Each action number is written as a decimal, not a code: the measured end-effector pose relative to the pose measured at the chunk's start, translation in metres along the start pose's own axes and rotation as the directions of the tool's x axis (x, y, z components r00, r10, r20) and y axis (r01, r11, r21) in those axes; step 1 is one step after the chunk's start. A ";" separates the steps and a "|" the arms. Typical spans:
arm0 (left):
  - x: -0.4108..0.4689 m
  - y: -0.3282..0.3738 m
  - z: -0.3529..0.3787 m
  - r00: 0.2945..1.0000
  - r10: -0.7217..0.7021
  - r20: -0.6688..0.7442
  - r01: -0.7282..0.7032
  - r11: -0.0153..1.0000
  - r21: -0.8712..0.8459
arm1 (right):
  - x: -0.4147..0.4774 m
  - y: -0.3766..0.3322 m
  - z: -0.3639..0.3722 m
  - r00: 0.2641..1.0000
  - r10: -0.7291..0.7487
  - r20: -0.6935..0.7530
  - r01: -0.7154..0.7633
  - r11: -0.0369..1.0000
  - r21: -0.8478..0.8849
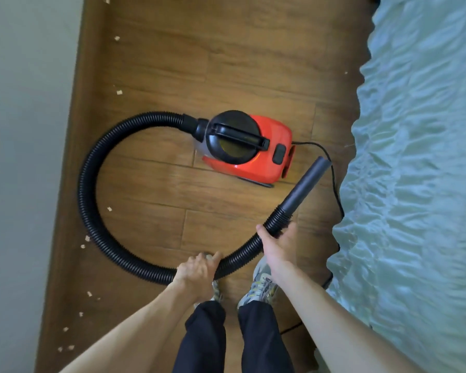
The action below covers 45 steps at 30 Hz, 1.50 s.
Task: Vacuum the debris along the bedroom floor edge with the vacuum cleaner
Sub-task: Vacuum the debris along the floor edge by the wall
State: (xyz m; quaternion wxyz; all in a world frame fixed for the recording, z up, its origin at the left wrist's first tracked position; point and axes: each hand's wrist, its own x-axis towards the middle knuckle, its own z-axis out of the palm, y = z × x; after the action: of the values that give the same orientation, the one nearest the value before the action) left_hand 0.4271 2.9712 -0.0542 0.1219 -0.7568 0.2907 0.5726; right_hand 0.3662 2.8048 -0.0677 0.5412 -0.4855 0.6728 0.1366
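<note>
Standing over the hose (88, 184), the person has both hands clamped on it: the left hand (197, 271) on the near bend, the right hand (277, 242) just behind the nozzle (306, 185), which points toward the bed (414, 157) and away from the wall (24, 130). Beyond, the red vacuum cleaner (269, 149) sits mid-floor. Debris (86, 239) dots the floor edge by the wall — I'd say the vacuuming is all yet to do.

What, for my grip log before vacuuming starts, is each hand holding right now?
Left hand: closed around the black corrugated hose.
Right hand: closed around the same hose at its ribbed end, just behind the nozzle tube.
</note>
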 end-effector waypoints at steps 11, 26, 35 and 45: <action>-0.065 -0.028 -0.007 0.959 -0.021 -0.281 -0.091 0.920 -0.381 | -0.091 -0.044 0.025 0.892 -0.400 0.213 0.428 0.898 -0.106; -0.103 -0.049 -0.004 0.906 -0.171 -0.388 -0.292 0.414 -0.862 | -0.135 -0.106 0.073 0.411 -0.443 0.797 0.845 0.513 -0.150; -0.131 -0.033 0.026 0.858 -0.329 -0.395 -0.438 -0.067 -0.896 | -0.156 -0.116 0.101 0.209 -0.180 0.961 0.933 0.332 -0.140; -0.164 -0.015 0.072 0.771 -0.571 -0.284 -0.596 -0.489 -0.637 | -0.212 -0.074 0.160 0.115 0.125 0.985 0.945 0.292 -0.147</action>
State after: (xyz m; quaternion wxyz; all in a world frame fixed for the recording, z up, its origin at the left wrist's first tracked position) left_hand 0.3503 3.0698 0.0746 -0.7151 -0.5784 -0.3305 0.2120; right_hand 0.5085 2.9889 0.0795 0.5066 -0.6999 -0.1553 0.4789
